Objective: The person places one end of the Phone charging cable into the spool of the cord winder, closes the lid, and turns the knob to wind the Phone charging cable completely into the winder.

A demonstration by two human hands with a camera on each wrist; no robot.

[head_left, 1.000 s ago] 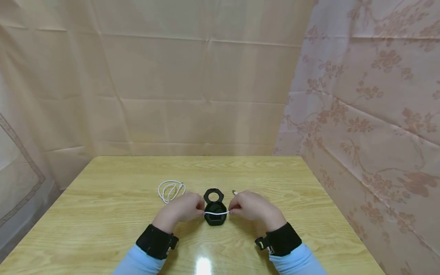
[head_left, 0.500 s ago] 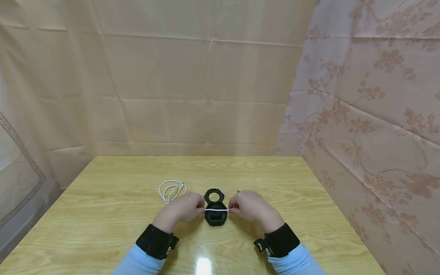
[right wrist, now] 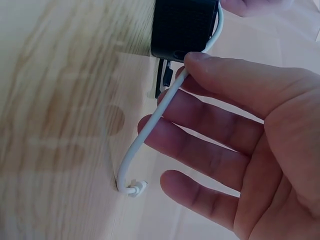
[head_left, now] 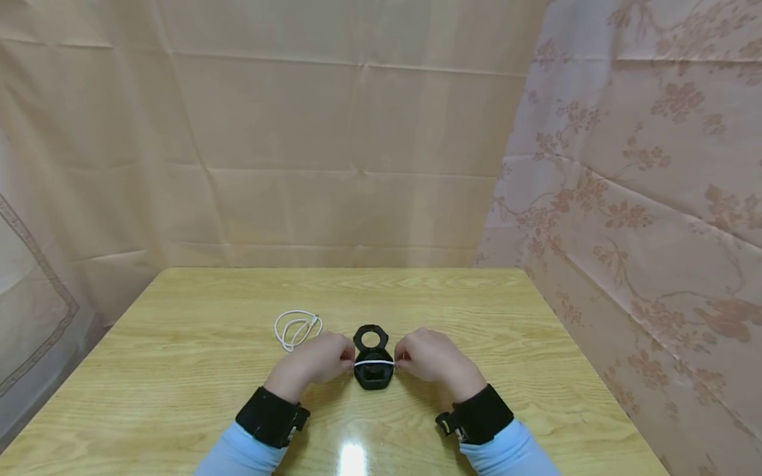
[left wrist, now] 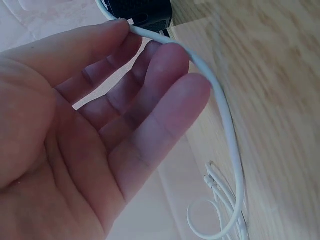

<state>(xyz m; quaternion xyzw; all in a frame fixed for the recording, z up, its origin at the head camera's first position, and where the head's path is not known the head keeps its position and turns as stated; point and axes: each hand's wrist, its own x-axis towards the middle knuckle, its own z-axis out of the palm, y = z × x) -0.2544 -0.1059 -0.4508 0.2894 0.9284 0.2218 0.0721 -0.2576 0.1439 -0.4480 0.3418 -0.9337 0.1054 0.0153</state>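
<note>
A black octagonal case (head_left: 373, 379) lies on the table with its ring-shaped lid (head_left: 358, 339) hinged open away from me. A white cable (head_left: 374, 361) runs nearly straight across the case between both hands. My left hand (head_left: 315, 359) pinches it at the case's left side; my right hand (head_left: 433, 357) pinches it at the right side. In the left wrist view the cable (left wrist: 224, 110) curves past the fingers to a loose coil. In the right wrist view a short end with a white plug (right wrist: 139, 188) hangs past my fingers. Whether the cable touches the case inside is unclear.
The coiled part of the cable (head_left: 297, 311) lies on the wooden table (head_left: 196, 311), behind and left of my left hand. Beige curtain (head_left: 268, 132) hangs behind the table, and flowered cloth (head_left: 643, 185) hangs along the right side.
The sagging stretch of cable has become straighter and shifted slightly away from me across the case. My right hand has moved a little left; the plug end behind it no longer shows in the head view.
</note>
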